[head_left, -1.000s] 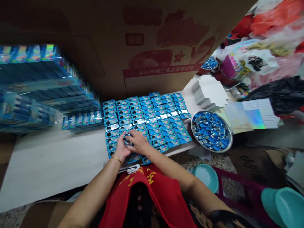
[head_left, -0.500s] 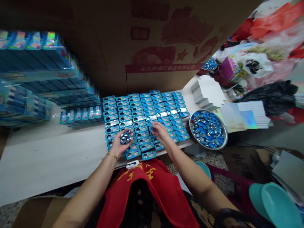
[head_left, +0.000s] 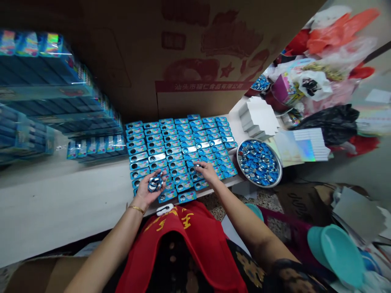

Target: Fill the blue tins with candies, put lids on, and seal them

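My left hand [head_left: 146,192] is palm up with fingers curled around a handful of small round blue-and-silver metal discs [head_left: 155,183]. It hovers over the near left corner of a block of flat blue boxes [head_left: 174,163], which lie in overlapping columns on the table. Many boxes have a round hole; in others, blue or silver fills that spot. My right hand [head_left: 207,172] pinches a single metal disc [head_left: 198,165] just above the boxes in a middle column. Whether that disc touches a box, I cannot tell.
A metal bowl [head_left: 280,176] heaped with similar discs stands to the right. Behind it are stacked white cards [head_left: 259,116]. A large cardboard carton [head_left: 195,103] walls off the back. Wrapped blue packs [head_left: 61,93] are piled at left on the white table [head_left: 70,195].
My right hand has shifted slightly right and toward me over the boxes, still pinching a disc. The left hand keeps its handful. The whole view has slid a little.
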Tool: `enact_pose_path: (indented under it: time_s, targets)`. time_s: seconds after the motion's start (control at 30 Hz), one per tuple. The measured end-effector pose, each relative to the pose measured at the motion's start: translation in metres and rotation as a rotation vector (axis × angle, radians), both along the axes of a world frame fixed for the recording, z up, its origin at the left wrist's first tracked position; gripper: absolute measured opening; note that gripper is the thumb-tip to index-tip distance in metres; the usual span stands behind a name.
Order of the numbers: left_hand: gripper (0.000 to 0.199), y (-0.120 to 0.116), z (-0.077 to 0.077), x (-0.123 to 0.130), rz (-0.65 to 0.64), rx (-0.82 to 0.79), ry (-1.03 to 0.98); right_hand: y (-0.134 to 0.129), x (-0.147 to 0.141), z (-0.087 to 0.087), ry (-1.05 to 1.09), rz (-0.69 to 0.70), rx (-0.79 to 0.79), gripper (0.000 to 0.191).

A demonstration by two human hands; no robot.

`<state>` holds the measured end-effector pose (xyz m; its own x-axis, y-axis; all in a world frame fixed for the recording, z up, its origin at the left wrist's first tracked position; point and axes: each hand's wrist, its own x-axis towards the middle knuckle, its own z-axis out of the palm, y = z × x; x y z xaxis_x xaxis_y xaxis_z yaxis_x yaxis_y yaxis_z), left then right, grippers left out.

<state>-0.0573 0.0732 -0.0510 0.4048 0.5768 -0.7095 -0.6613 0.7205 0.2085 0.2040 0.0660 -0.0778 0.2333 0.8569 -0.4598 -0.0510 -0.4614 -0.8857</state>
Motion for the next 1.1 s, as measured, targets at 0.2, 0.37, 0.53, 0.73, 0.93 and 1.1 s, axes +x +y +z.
enact_pose_path:
  time_s: [0.2, 0.37, 0.53, 0.73, 0.93, 1.1]
  targets:
    - [0.017, -0.008, -0.003, -0.003, -0.003, -0.006, 0.007, -0.011, 0.007, -0.002, 0.262, -0.051, -0.092, 0.023]
    - [0.016, -0.011, -0.005, -0.004, -0.007, 0.009, 0.01, -0.008, 0.009, -0.004, -0.1, 0.12, -0.097, 0.026]
    - [0.018, -0.013, -0.003, -0.002, -0.01, 0.016, 0.015, 0.007, 0.001, 0.006, -0.875, 0.471, -0.004, 0.014]
    - [0.018, -0.016, -0.002, -0.002, -0.002, 0.024, 0.017, 0.033, -0.016, 0.014, -1.198, 0.821, -0.286, 0.03]
    - [0.018, -0.017, 0.0, 0.002, 0.001, 0.021, 0.017, 0.058, -0.023, 0.006, -1.155, 0.829, -0.396, 0.049]
    - [0.016, -0.014, 0.008, 0.003, -0.02, 0.042, 0.012, 0.051, -0.012, 0.016, -1.065, 0.806, -0.345, 0.04]
